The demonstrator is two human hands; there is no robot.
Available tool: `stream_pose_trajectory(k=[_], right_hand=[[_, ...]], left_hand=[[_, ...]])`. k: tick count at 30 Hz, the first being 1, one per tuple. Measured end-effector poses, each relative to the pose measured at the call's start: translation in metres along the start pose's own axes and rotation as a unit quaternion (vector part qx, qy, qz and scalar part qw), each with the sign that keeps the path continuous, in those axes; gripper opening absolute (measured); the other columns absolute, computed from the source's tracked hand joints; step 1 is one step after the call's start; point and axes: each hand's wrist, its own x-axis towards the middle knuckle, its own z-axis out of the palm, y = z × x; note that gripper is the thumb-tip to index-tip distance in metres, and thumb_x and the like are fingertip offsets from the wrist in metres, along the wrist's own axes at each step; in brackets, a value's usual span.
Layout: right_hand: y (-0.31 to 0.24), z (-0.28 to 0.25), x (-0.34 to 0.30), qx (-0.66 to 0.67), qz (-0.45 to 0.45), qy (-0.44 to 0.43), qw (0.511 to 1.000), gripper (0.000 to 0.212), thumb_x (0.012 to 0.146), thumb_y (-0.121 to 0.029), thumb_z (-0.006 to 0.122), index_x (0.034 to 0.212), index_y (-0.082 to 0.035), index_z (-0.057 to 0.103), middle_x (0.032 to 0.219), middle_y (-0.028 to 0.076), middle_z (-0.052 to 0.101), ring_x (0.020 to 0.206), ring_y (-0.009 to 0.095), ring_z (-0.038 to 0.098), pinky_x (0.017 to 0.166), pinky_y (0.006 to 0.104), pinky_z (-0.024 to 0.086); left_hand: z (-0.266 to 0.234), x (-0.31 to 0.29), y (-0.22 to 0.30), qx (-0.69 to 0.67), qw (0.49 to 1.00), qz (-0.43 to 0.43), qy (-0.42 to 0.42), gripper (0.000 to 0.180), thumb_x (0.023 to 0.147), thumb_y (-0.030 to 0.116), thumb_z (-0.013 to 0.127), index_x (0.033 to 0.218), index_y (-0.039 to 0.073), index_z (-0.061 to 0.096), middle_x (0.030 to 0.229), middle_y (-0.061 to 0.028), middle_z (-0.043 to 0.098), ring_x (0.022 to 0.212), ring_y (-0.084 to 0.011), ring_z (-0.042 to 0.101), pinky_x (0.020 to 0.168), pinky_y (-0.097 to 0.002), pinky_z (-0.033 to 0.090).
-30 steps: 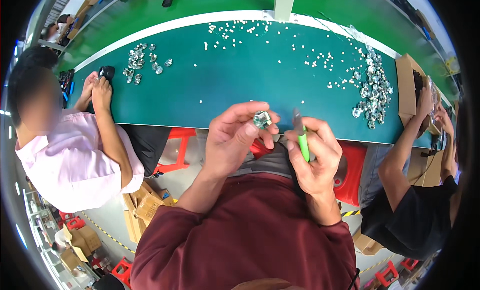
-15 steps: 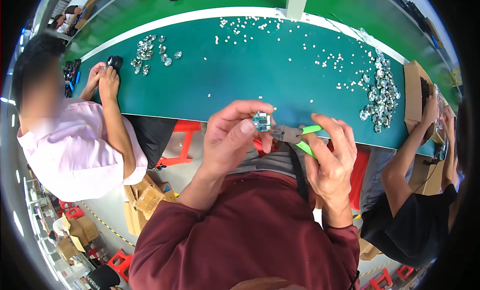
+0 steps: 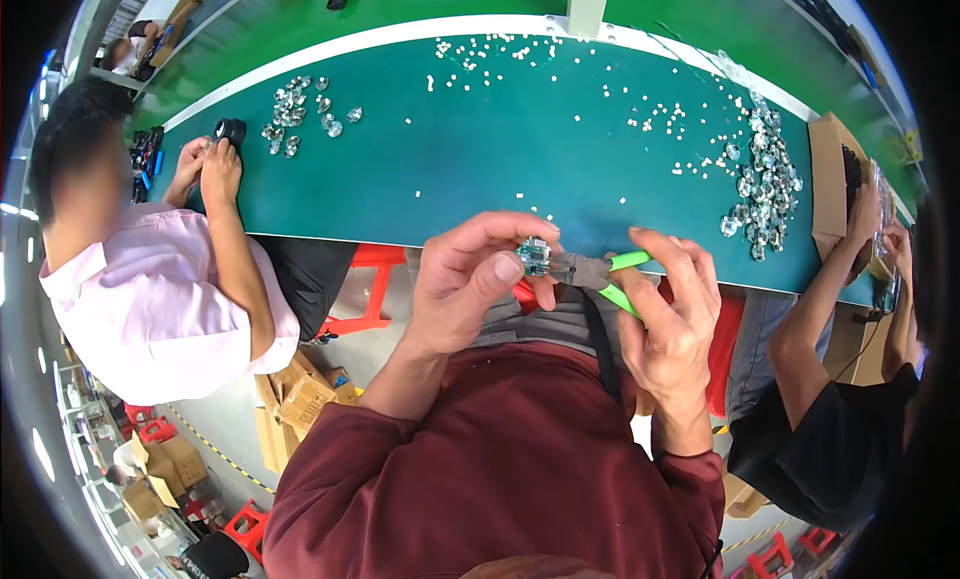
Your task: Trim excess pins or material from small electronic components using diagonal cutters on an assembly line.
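Note:
My left hand (image 3: 465, 284) pinches a small circuit board (image 3: 534, 256) between thumb and fingers, just off the table's near edge. My right hand (image 3: 672, 314) is wrapped round the bright green handles (image 3: 624, 297) of a pair of cutting pliers (image 3: 582, 270). The plier jaws point left and reach the right side of the circuit board; whether they bite on anything there is too small to tell. Some of my left fingers are hidden behind the board and the plier tips.
On the green table (image 3: 340, 194) lie scattered small white pieces (image 3: 660, 109), a heap of clear shiny parts (image 3: 765, 179) at right and a smaller group (image 3: 290, 109) at left. A person in pink (image 3: 160, 299) works at left, another in black (image 3: 830, 429) at right, beside a cardboard box (image 3: 828, 179).
The circuit board has turned in my left fingers and sits slightly lower and farther right. The pliers' jaws are still beside it, and my right hand has shifted a little.

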Motion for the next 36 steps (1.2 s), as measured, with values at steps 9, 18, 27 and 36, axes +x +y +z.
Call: stream_pose_trajectory(k=[9,18,27,36], right_hand=[[-0.003,-0.001,0.0,-0.005,0.0,-0.008,1.0,0.036,0.059,0.002,0.069,0.094,-0.002,0.074,0.122,0.016,0.065,0.102,0.036,0.064,0.092,0.0484,0.049],[0.001,0.0,0.002,-0.01,-0.013,-0.019,1.0,0.033,0.064,-0.001,0.072,0.096,-0.003,0.074,0.118,0.016,0.065,0.098,0.034,0.065,0.088,0.0462,0.048],[-0.01,0.005,0.0,0.035,0.005,-0.033,0.999,0.028,0.068,-0.004,0.076,0.095,-0.005,0.072,0.105,0.013,0.061,0.089,0.032,0.064,0.078,0.0435,0.047],[-0.015,0.008,-0.001,0.077,-0.006,-0.052,0.996,0.026,0.064,-0.006,0.077,0.089,-0.005,0.072,0.096,0.012,0.059,0.066,0.027,0.061,0.06,0.0387,0.048]], left_hand=[[-0.001,-0.001,0.001,-0.001,1.0,0.011,0.018,0.038,0.104,0.023,0.061,0.128,-0.006,0.059,0.109,-0.0156,0.069,0.078,-0.0194,0.071,0.074,-0.0312,0.058],[-0.002,0.002,0.002,0.001,1.0,0.001,0.01,0.035,0.104,0.02,0.06,0.129,-0.005,0.06,0.111,-0.0152,0.068,0.078,-0.0187,0.071,0.074,-0.0302,0.057],[0.009,0.0,-0.005,0.17,0.979,0.108,0.036,0.043,0.099,0.015,0.067,0.138,-0.002,0.058,0.11,-0.0145,0.068,0.099,-0.0197,0.067,0.082,-0.031,0.056],[0.002,-0.002,0.005,0.225,0.967,0.119,0.026,0.041,0.102,0.029,0.062,0.126,-0.005,0.065,0.104,-0.0134,0.062,0.076,-0.014,0.064,0.065,-0.0252,0.055]])
